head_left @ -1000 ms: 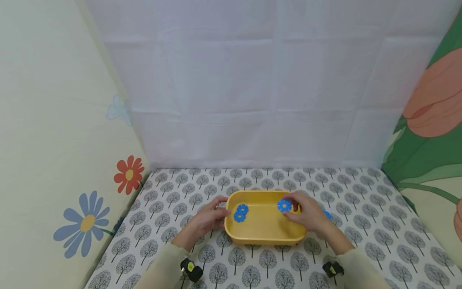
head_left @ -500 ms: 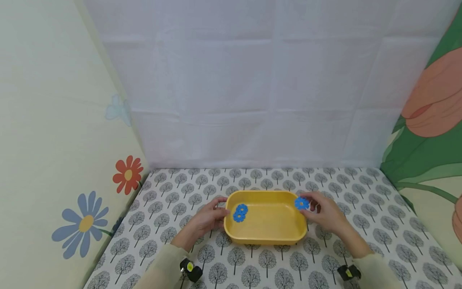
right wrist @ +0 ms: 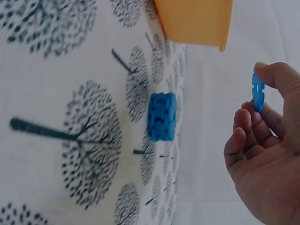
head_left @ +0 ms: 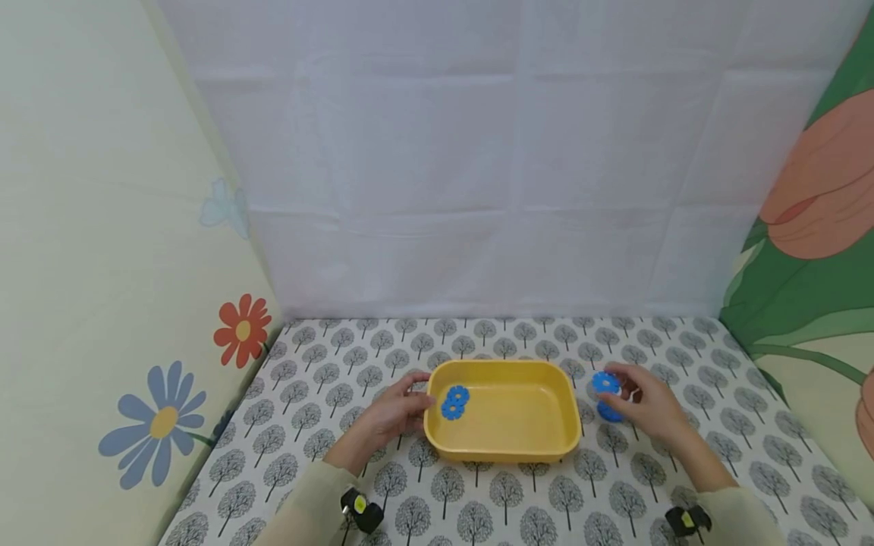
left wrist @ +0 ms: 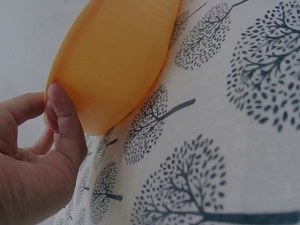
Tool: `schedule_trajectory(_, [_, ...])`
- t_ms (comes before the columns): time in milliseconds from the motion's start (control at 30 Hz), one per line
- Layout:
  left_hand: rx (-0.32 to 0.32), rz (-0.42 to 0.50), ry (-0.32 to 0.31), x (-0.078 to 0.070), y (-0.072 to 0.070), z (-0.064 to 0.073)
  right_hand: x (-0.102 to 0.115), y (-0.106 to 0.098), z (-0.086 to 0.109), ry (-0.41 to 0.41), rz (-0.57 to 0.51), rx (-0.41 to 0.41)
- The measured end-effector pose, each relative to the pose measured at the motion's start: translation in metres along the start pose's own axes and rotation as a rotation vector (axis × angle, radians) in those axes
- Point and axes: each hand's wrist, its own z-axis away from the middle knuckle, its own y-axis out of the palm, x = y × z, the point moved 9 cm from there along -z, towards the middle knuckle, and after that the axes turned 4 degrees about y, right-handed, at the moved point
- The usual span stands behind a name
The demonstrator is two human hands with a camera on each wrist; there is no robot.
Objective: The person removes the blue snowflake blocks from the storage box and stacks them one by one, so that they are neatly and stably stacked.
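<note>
A yellow plastic tray (head_left: 505, 447) sits on the tree-print cloth. My left hand (head_left: 394, 413) pinches its left rim between thumb and fingers, as the left wrist view shows at close range. Inside the tray, near its left end, lie two blue flower-shaped discs (head_left: 454, 409), one overlapping the other. My right hand (head_left: 647, 402) is to the right of the tray and pinches another blue flower-shaped disc (right wrist: 258, 91) by its edges. Below that disc, a stack of several blue discs (right wrist: 162, 117) stands on the cloth, apart from the fingers.
The tree-print cloth (head_left: 505, 500) covers the table. A white sheet (head_left: 505, 189) hangs behind it. Flower-patterned panels (head_left: 82, 265) close off the left and right sides. Each wrist carries a small black camera (head_left: 362, 509).
My right hand has moved right, from over the tray's right side to above the stack, carrying the blue disc out past the rim. The left hand and tray stay put.
</note>
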Motion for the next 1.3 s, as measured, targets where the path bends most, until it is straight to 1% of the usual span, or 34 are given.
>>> schedule_trajectory(167, [-0.003,0.001,-0.002,0.001,0.0,-0.001,-0.018,0.001,0.002,0.087,0.016,0.02])
schedule_trajectory(367, [-0.014,0.002,-0.007,0.001,-0.001,-0.001,-0.04,0.009,0.005,0.202,0.041,0.083])
schedule_trajectory(467, [-0.019,-0.002,-0.011,0.001,-0.002,-0.001,-0.046,0.012,0.006,0.233,0.056,0.11])
schedule_trajectory(700, [-0.023,-0.011,-0.022,0.001,-0.001,0.0,-0.059,0.017,0.009,0.298,0.098,0.145])
schedule_trajectory(833, [-0.026,-0.008,-0.025,0.001,-0.001,0.0,-0.062,0.018,0.01,0.298,0.109,0.152])
schedule_trajectory(1133, [-0.027,-0.005,-0.02,0.0,-0.001,0.0,-0.06,0.019,0.01,0.24,0.117,0.172])
schedule_trajectory(1300, [-0.018,0.006,-0.021,0.001,-0.001,0.0,-0.059,0.02,0.01,0.243,0.12,0.182])
